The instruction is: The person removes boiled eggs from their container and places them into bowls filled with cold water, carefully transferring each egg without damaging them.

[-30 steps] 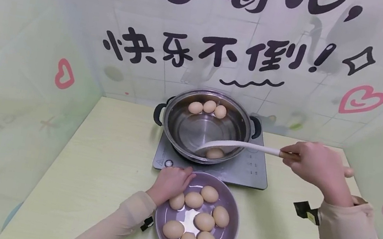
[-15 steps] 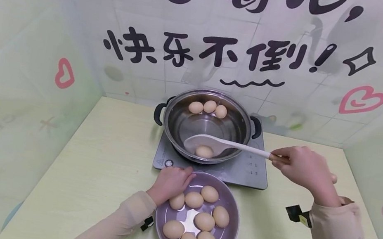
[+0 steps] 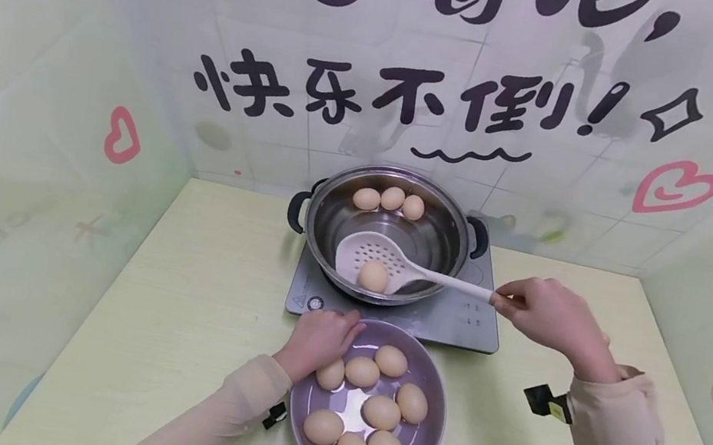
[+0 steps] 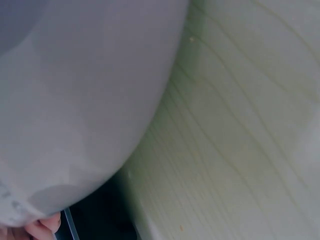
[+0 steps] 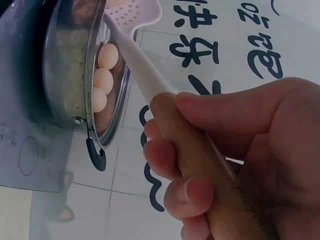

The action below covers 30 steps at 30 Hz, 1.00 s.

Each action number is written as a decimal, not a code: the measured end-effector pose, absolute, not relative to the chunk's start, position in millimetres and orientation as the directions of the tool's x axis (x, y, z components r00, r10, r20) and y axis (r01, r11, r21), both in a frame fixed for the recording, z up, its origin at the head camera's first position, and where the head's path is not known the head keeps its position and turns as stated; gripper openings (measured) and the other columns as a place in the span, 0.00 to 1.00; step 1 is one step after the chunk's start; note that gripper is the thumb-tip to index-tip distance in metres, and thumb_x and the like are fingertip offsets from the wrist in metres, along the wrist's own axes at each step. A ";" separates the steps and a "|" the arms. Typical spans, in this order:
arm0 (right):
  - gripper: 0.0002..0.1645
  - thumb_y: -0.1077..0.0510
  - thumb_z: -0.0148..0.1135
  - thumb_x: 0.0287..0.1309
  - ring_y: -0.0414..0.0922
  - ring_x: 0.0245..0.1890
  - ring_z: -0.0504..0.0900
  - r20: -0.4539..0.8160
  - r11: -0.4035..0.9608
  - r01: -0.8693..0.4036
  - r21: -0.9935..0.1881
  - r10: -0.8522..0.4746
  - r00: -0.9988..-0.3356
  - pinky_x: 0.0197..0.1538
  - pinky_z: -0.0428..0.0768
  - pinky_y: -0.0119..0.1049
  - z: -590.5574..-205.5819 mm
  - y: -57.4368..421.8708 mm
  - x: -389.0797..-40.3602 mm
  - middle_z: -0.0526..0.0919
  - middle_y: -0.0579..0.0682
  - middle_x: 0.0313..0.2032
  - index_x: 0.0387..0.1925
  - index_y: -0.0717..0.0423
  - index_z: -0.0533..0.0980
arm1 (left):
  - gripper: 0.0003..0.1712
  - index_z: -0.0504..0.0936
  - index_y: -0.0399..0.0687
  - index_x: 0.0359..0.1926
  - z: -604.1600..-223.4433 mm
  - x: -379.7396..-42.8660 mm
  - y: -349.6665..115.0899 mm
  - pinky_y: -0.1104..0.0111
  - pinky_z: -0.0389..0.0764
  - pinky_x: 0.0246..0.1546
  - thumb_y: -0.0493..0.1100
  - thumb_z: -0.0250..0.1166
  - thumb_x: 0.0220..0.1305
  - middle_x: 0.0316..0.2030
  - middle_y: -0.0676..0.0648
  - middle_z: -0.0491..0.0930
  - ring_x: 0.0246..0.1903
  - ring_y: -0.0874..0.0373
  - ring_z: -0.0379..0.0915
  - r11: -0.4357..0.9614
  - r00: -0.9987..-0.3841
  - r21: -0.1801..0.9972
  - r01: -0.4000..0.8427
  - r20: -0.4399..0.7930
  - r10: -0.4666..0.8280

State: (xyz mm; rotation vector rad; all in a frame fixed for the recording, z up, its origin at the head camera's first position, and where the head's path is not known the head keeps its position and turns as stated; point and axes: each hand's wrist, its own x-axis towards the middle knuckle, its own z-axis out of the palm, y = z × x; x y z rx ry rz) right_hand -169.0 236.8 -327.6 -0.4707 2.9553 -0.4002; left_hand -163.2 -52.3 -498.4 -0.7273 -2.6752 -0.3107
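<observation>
My right hand (image 3: 548, 315) grips the wooden handle (image 5: 195, 155) of a white slotted spoon (image 3: 452, 282). The spoon's perforated head is over the near side of a steel pot (image 3: 460, 251), with one brown egg (image 3: 374, 276) lying in it. Three more eggs (image 3: 392, 199) sit together at the pot's far side. My left hand (image 3: 320, 340) holds the rim of a purple-grey bowl (image 3: 437, 422) at its upper left. Several eggs (image 3: 381, 413) lie in that bowl. In the left wrist view, fingertips (image 4: 45, 226) show at the bowl's outer edge.
The pot stands on a grey induction cooktop (image 3: 487, 329), just behind the bowl. Black side handles (image 3: 296, 211) stick out from the pot. A pale wood-grain table (image 3: 192, 290) carries everything, and a printed wall sheet (image 3: 255, 152) rises behind.
The slotted spoon has moved left and risen with the egg in its head, which now faces up. My right hand has shifted left and slightly nearer. The left hand stays on the bowl.
</observation>
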 end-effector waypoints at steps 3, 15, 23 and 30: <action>0.11 0.53 0.56 0.57 0.38 0.14 0.63 -0.118 0.911 -0.274 -0.308 -0.323 -0.939 0.20 0.60 0.33 -327.9 237.2 -170.0 0.67 0.41 0.13 0.33 0.53 0.81 | 0.14 0.72 0.50 0.24 -497.5 -162.7 -52.3 0.64 0.65 0.12 0.52 0.56 0.62 0.12 0.50 0.75 0.14 0.52 0.73 0.845 -0.807 0.115 0.523 0.385 0.447; 0.13 0.56 0.53 0.60 0.38 0.13 0.68 -0.256 0.869 -0.216 -0.446 -0.355 -0.899 0.18 0.67 0.34 -333.8 242.5 -174.1 0.72 0.45 0.15 0.35 0.62 0.78 | 0.14 0.72 0.50 0.24 -497.1 -162.7 -52.4 0.64 0.65 0.11 0.52 0.56 0.62 0.12 0.50 0.74 0.14 0.52 0.73 0.848 -0.813 0.115 0.518 0.376 0.445; 0.12 0.57 0.52 0.61 0.39 0.12 0.66 -0.264 0.841 -0.203 -0.502 -0.373 -0.890 0.16 0.67 0.33 -332.9 249.1 -171.3 0.71 0.47 0.14 0.35 0.64 0.77 | 0.14 0.72 0.50 0.24 -500.3 -164.2 -51.9 0.64 0.65 0.12 0.52 0.55 0.62 0.13 0.50 0.75 0.15 0.52 0.74 0.849 -0.819 0.118 0.515 0.359 0.447; 0.13 0.56 0.52 0.61 0.38 0.12 0.66 -0.258 0.838 -0.195 -0.510 -0.366 -0.894 0.16 0.67 0.32 -328.7 257.7 -164.5 0.70 0.45 0.14 0.37 0.63 0.76 | 0.14 0.73 0.50 0.24 -499.2 -163.7 -51.6 0.63 0.66 0.12 0.52 0.55 0.62 0.13 0.50 0.75 0.15 0.51 0.74 0.850 -0.824 0.128 0.511 0.355 0.442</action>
